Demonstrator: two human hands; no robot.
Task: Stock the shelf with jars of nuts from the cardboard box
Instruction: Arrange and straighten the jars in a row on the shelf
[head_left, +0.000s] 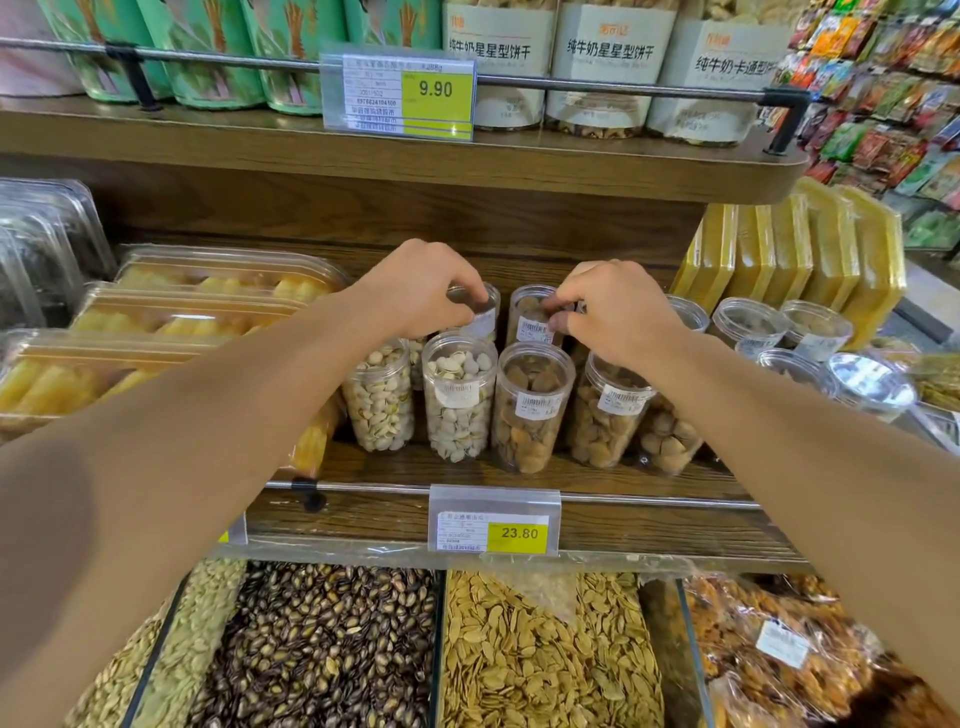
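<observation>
**Inspector:** Where are the jars?

**Clerk:** On the wooden shelf (519, 467) at mid-frame, two rows deep. The front row holds two jars of pistachios (457, 397) and, to their right, jars of brown nuts (530, 410). All stand upright with clear lids on.

**Inspector:** And the hands?

**Clerk:** Both reach to the back row. The left hand (415, 288) has fingers curled over the lid of a rear jar (480, 312), gripping it from above. The right hand (608, 312) pinches the rim of the neighbouring rear jar (532, 317), thumb and fingertips closed on it. The two rear jars stand just beside each other.

**Inspector:** Surroundings?

**Clerk:** Clear trays of yellow snacks (197, 312) at centre left. Yellow packs (789, 249) upright at upper right, with more clear jars (779, 332) below them. A price tag reading 23.80 (493, 525) hangs on the shelf rail. Open bins of seeds (332, 644) fill the bottom of the frame. Above, tall tubs with white labels (602, 62) and a 9.90 tag (397, 96).
</observation>
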